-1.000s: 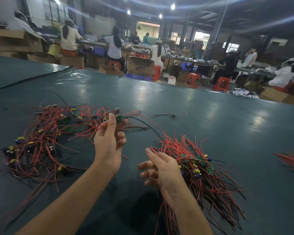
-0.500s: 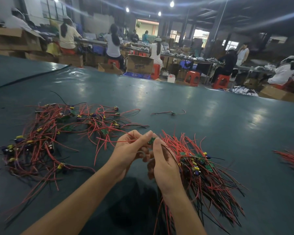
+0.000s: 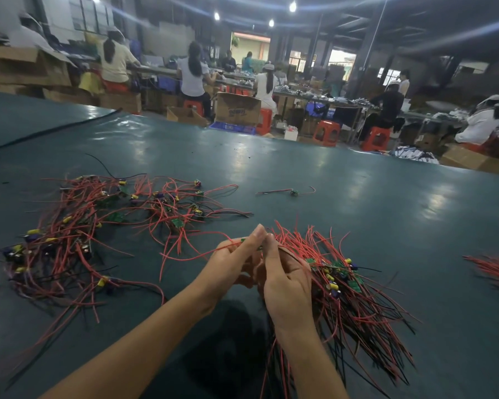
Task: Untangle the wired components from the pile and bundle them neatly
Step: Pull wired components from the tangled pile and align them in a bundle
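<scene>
- A small green wired component [image 3: 250, 242] sits pinched between the two hands, above the near middle of the bench [image 3: 357, 203]; its red wire [image 3: 190, 256] trails off to the left and curves down toward the bench surface.
- The left hand [image 3: 228, 266] has its fingers [image 3: 249, 240] closed on the component from the left, thumb and forefinger meeting at the top.
- The right hand [image 3: 285, 286] meets it from the right, its fingers [image 3: 270, 249] clenched on the same piece and on the upper end of the bundle [image 3: 355, 306] beneath it.
- That bundle of red and black wires fans out from under the right hand toward the near right, with small green boards and yellow-and-blue parts clustered just beside the hand.
- The tangled pile [image 3: 78, 237] lies on the bench to the left, well apart from the bundle: red wires looped over one another, dotted with yellow, blue and green parts.
- One single piece [image 3: 293, 192] lies alone farther back on the bench, between the pile and the bundle.
- Another cluster of red wires [image 3: 493, 269] shows at the right edge, partly cut off.
- Beyond the dark green bench, people sit on red stools [image 3: 326, 132] at long worktables, with cardboard boxes [image 3: 236, 109] on the floor.
</scene>
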Motion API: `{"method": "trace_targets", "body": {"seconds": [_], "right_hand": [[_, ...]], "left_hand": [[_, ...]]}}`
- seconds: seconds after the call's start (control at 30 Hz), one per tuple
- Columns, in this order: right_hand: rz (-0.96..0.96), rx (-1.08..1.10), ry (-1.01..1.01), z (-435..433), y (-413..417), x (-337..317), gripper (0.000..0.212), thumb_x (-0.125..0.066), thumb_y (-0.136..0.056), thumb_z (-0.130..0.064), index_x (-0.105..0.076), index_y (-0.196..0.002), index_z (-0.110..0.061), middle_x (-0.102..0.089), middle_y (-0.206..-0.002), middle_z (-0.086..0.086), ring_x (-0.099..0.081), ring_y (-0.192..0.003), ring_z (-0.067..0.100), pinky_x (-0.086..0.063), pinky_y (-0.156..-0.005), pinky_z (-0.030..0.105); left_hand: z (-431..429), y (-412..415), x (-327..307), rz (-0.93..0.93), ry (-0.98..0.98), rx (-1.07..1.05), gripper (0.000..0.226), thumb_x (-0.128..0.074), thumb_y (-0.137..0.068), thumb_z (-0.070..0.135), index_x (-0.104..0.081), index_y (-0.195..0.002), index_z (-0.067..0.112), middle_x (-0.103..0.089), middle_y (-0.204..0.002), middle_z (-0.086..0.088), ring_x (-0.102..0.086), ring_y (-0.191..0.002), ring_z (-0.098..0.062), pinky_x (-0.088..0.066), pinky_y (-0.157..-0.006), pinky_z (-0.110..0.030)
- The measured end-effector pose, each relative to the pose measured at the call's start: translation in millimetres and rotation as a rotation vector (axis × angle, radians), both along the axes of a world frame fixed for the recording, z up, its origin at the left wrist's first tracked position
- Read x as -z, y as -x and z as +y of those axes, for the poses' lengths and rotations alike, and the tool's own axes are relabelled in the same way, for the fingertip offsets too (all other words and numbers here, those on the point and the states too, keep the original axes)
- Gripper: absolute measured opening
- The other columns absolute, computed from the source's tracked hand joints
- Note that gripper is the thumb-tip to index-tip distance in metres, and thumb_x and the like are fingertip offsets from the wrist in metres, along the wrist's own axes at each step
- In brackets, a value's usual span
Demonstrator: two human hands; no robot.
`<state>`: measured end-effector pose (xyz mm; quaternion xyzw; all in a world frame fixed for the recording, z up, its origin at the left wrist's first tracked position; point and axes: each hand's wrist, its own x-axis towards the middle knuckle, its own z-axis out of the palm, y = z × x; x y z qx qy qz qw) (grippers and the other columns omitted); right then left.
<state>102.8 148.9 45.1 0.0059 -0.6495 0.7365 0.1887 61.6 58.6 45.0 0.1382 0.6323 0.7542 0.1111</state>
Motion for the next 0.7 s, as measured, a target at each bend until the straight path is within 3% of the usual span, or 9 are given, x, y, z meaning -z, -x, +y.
{"method": "trace_targets", "body": {"seconds": [0.13,0.27,0.37,0.57,0.7], "right_hand": [[-0.016,0.071,-0.007,-1,2,0,0.034,-0.060,-0.095,-0.027,-0.079,-0.067,-0.023,-0.075,-0.071,-0.002,-0.070,-0.068,0.006,-0.051,-0.062,0.014],[-0.072,0.068,0.095,-2,-2,-3,0.041,-0.061,-0.095,-0.027,-0.075,-0.057,-0.025,-0.057,-0.048,-0.012,-0.052,-0.046,0.000,-0.042,-0.049,0.012],[-0.061,0.158,0.117,-3,-2,-4,0.036,-0.064,-0.093,-0.029,-0.076,-0.060,-0.021,-0.046,-0.043,-0.010,-0.040,-0.042,0.003,-0.034,-0.044,0.016],[-0.057,0.340,0.285,19,7,-9,0.031,-0.065,-0.093,-0.029,-0.078,-0.066,-0.019,-0.050,-0.042,-0.003,-0.038,-0.041,0.009,-0.035,-0.041,0.018],[-0.082,0.381,0.330,23,7,-7,0.033,-0.065,-0.094,-0.028,-0.078,-0.065,-0.018,-0.061,-0.048,0.002,-0.037,-0.042,0.011,-0.031,-0.044,0.020]], "left_hand": [[-2,3,-1,0.192,-0.011,-0.172,0.056,-0.064,-0.085,0.052,-0.058,-0.059,0.003,-0.049,-0.052,-0.007,-0.043,-0.048,-0.016,-0.038,-0.050,-0.024],[-4,1,-3,0.300,0.044,-0.193,0.049,-0.058,-0.086,0.041,-0.051,-0.048,0.011,-0.046,-0.046,-0.003,-0.041,-0.046,-0.016,-0.037,-0.049,-0.021],[-4,0,-2,0.340,0.066,-0.209,0.055,-0.060,-0.088,0.037,-0.046,-0.048,0.004,-0.044,-0.045,-0.005,-0.041,-0.045,-0.016,-0.037,-0.049,-0.021],[-12,8,-3,0.357,0.065,-0.285,0.057,-0.064,-0.084,0.036,-0.041,-0.048,-0.002,-0.042,-0.042,-0.003,-0.038,-0.040,-0.013,-0.035,-0.046,-0.018],[-16,11,-2,0.353,0.076,-0.278,0.052,-0.063,-0.082,0.039,-0.045,-0.044,0.009,-0.043,-0.041,-0.001,-0.039,-0.039,-0.011,-0.035,-0.046,-0.016]]}}
